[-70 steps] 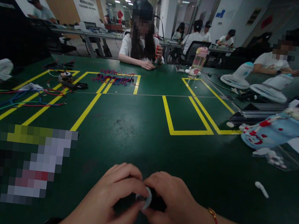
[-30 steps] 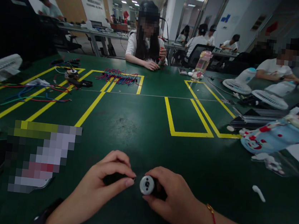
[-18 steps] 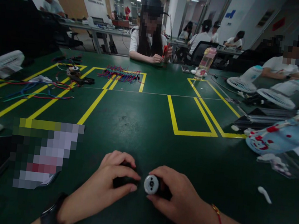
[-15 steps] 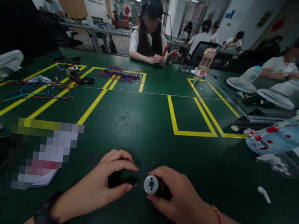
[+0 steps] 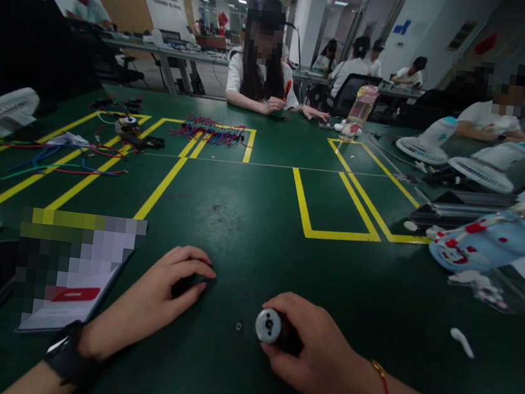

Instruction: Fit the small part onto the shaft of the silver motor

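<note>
Hands rest low on the green desk (image 5: 250, 221), well apart from each other. The right hand (image 5: 315, 355) is closed around a small cylindrical motor (image 5: 269, 325), thumb and fingers wrapped about its dark body so that only its round silver end face shows, turned toward the camera; the motor lies just above the desk surface near the front edge. The left hand (image 5: 156, 299), with a dark watch (image 5: 64, 358) at the wrist, is cupped loosely over a small black part (image 5: 184, 286) that it grips between thumb and fingertips, most of the part hidden under the fingers. Between the two hands a tiny dark piece (image 5: 239, 326) lies alone on the desk, close to the motor's face but not touching it. To the left of the left hand lies a booklet (image 5: 76, 293), partly blurred. A small white piece (image 5: 462, 342) lies off to the right. Yellow tape lines (image 5: 334, 233) mark boxes farther back, where a person (image 5: 261, 77) sits across the desk beside a bundle of coloured wires (image 5: 210, 131).
</note>
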{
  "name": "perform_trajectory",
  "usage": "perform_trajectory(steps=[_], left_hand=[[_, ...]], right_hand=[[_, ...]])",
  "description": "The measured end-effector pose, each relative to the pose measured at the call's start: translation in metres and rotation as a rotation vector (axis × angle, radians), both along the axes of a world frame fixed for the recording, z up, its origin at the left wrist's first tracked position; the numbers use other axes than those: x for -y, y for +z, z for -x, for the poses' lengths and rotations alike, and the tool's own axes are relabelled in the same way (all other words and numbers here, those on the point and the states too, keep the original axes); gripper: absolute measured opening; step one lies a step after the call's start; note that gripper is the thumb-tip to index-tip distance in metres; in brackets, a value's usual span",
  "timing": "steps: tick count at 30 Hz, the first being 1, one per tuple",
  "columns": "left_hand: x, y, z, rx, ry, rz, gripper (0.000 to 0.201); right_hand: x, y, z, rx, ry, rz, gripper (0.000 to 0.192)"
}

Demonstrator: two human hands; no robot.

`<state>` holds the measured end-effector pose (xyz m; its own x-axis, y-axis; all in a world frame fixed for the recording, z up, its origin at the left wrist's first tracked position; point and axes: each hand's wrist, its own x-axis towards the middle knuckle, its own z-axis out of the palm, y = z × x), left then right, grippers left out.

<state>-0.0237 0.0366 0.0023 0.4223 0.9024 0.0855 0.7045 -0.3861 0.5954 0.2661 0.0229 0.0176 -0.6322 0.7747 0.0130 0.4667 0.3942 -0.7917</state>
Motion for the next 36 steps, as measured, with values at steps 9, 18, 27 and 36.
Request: perform_trajectory(steps=[9,18,27,36], left_hand=[[0.023,0.010,-0.049,0.059,-0.114,0.045,0.012],[0.032,0.030,-0.076,0.354,0.015,-0.012,0.021],[0.033,0.032,-0.082,0.292,-0.044,0.020,0.020],[0.013,0.004,-0.048,0.597,0.258,0.320,0.015]], right_hand=[[0.000,-0.003,0.002,0.003,0.000,-0.034,0.033],[-0.001,-0.001,0.004,0.029,0.046,-0.055,0.026],[-0.001,0.002,0.005,0.043,0.056,-0.053,0.024],[-0.001,0.001,0.003,0.003,0.050,-0.052,0.034]])
